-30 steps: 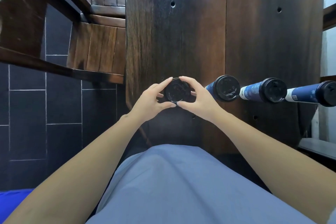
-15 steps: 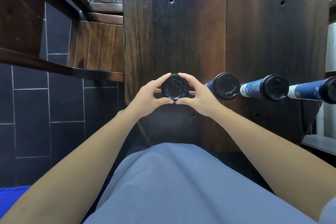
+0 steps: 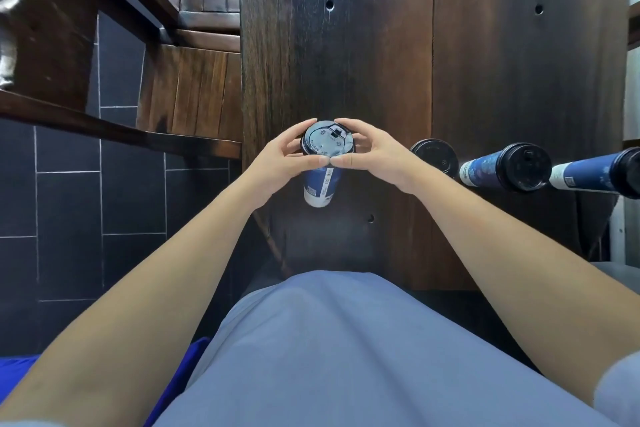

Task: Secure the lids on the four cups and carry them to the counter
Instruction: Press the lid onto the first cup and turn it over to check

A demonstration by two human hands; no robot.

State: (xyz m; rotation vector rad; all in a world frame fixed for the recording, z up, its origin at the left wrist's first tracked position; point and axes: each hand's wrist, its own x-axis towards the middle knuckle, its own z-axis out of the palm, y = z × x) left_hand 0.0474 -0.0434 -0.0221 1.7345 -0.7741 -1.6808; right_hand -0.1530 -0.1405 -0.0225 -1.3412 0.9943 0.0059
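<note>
Centre of frame: left hand [image 3: 277, 159] and right hand [image 3: 372, 156] curled round the lid [image 3: 328, 139] of a blue cup [image 3: 320, 185] on the dark wooden table [image 3: 346, 45], thumbs meeting at the near rim, fingers wrapped over the far rim. Step in hand looked like pressing this lid down. Three more lidded cups stood to the right: nearest [image 3: 434, 154], middle [image 3: 509, 168], farthest [image 3: 599, 175] at the frame edge. Whether the lid had seated fully, hard to tell; glare on top. Next move likely called for even pressure round the rim, then lifting.
</note>
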